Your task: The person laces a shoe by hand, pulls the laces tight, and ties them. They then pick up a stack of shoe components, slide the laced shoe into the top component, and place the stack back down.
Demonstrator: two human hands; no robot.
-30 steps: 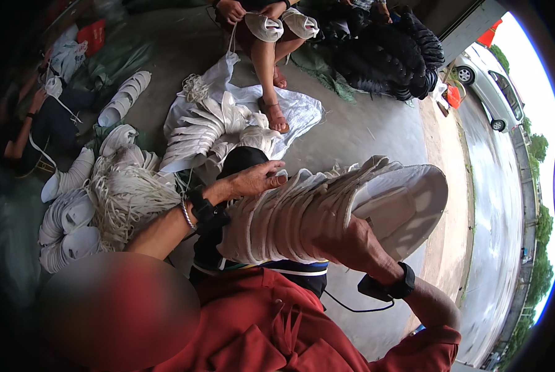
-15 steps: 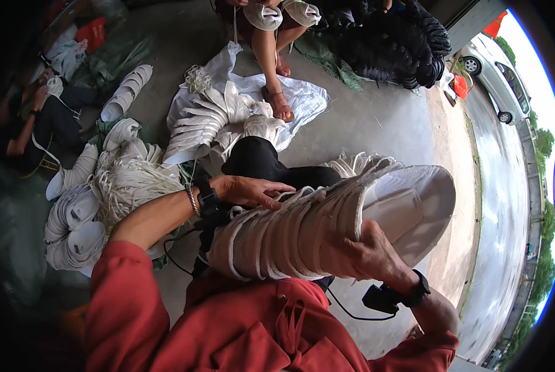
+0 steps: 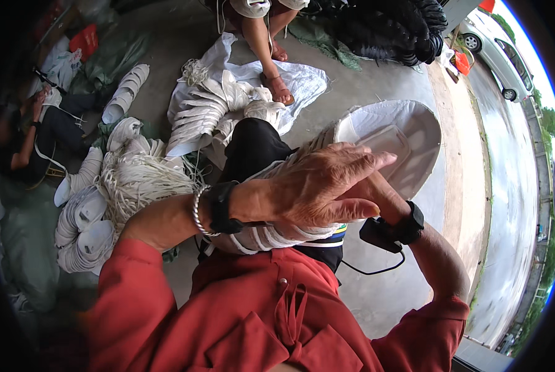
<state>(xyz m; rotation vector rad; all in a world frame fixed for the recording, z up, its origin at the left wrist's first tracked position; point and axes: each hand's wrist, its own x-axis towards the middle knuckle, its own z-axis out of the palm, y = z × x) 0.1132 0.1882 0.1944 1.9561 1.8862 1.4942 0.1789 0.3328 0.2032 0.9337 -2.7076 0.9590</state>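
Note:
A long stack of nested white shoe uppers lies slantwise across my lap, its hollow front end facing the right. My left hand is over the stack, with thumb and fingers stretched out and apart and nothing seen in them. It crosses in front of my right hand, which is beside the front uppers. The fingers of my right hand are hidden behind the left, so its grip does not show. Much of the stack's middle is also covered by my left hand and forearm.
Bundles of white uppers and laces lie on the floor at left. More uppers rest on a white sheet by another person's feet. A second person works at far left. A black pile stands at the back.
My left hand has left the stack's far side and swung right, over my right hand. The stack's front end has shifted away from me and slightly left.

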